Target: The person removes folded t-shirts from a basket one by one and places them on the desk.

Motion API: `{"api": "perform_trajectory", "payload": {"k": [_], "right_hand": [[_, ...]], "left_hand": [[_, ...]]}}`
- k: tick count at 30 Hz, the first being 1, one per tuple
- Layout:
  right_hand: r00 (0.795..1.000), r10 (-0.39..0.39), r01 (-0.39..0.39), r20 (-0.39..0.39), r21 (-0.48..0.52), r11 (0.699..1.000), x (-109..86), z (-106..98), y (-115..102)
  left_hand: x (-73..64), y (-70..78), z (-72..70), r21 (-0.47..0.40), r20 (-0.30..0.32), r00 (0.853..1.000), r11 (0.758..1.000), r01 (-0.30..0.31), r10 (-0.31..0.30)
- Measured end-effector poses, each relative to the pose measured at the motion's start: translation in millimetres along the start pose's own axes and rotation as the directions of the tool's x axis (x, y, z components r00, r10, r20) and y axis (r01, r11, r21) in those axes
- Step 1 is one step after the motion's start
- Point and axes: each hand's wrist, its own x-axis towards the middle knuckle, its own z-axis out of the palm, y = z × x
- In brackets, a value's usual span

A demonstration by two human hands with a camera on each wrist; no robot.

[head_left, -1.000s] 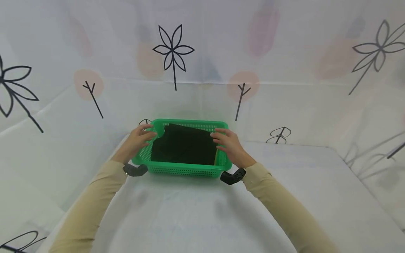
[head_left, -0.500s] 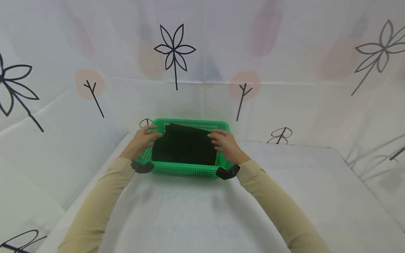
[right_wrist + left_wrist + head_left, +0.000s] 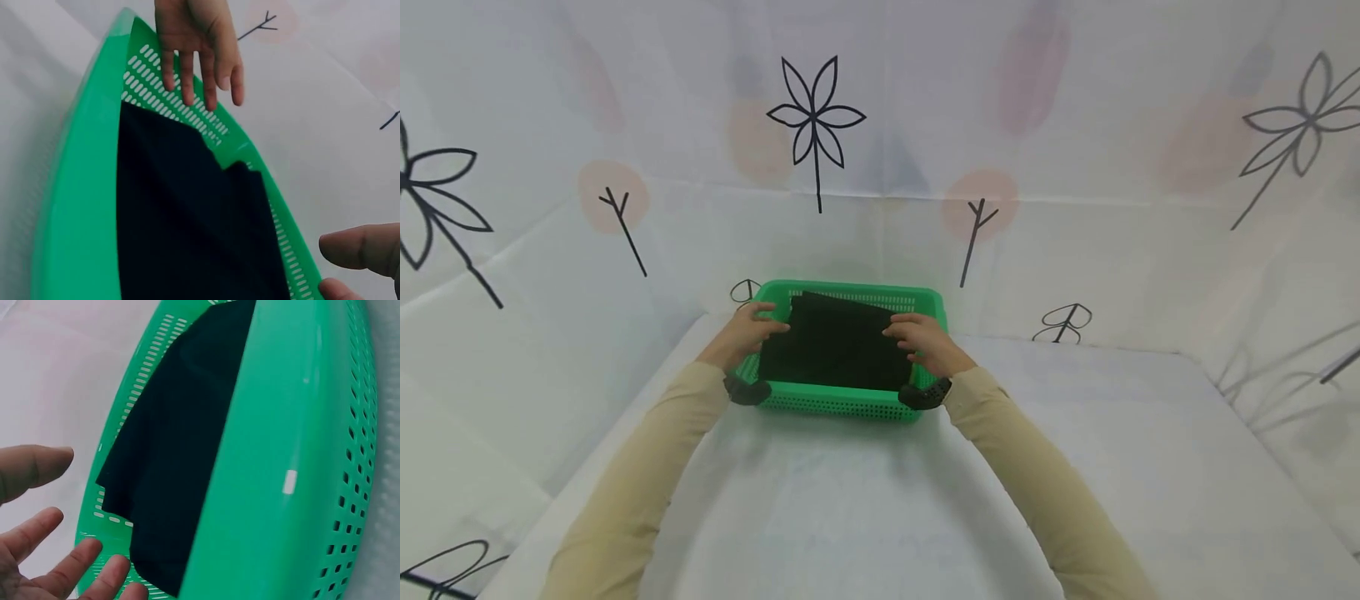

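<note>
A folded black cloth [image 3: 838,346] lies in a green plastic basket [image 3: 838,406] with slotted walls. My left hand [image 3: 748,332] hovers over the basket's left end, its fingers spread near the cloth's left edge. In the left wrist view, the fingertips [image 3: 94,550] show apart from the cloth [image 3: 169,444], and the thumb is well away from them. Over the right end, my right hand [image 3: 927,343] has its fingers loosely bent near the cloth's right edge; whether they touch it cannot be told. Neither hand holds anything. The right wrist view shows only a thumb and one fingertip of the right hand.
The basket stands on a table with a white cover [image 3: 850,500], close to the back. A pale sheet [image 3: 880,150] printed with line-drawn flowers hangs behind and at the sides. Dark bands [image 3: 747,390] sit on both wrists.
Both hands have moved inward over the basket, the left one to the right and the right one to the left. The basket and cloth have stayed in place.
</note>
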Motion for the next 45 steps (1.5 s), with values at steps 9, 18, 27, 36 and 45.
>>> {"api": "perform_trajectory", "payload": {"k": [9,18,27,36,45], "right_hand": [[0.998,0.049,-0.05,-0.027,-0.047,0.998,14.4,-3.1,4.7],[0.998,0.067,-0.068,-0.012,-0.073,0.995,17.5,0.5,9.8],[0.997,0.073,-0.074,-0.015,-0.096,0.993,21.5,0.7,13.6],[0.994,0.099,-0.103,-0.036,-0.097,0.99,23.6,1.4,13.9],[0.993,0.12,-0.118,0.007,-0.12,0.986,24.8,1.3,16.5]], "left_hand": [[6.9,-3.6,11.7,0.083,-0.034,0.998,0.995,0.048,-0.045],[9.7,-7.1,14.5,0.054,0.014,0.997,0.996,0.074,-0.074],[9.6,-8.3,18.4,0.019,0.051,0.992,0.993,0.119,-0.12],[12.9,-10.9,22.0,-0.069,0.05,0.99,0.988,0.138,-0.135],[12.7,-19.4,26.9,-0.141,0.029,0.99,0.98,0.139,-0.136]]}}
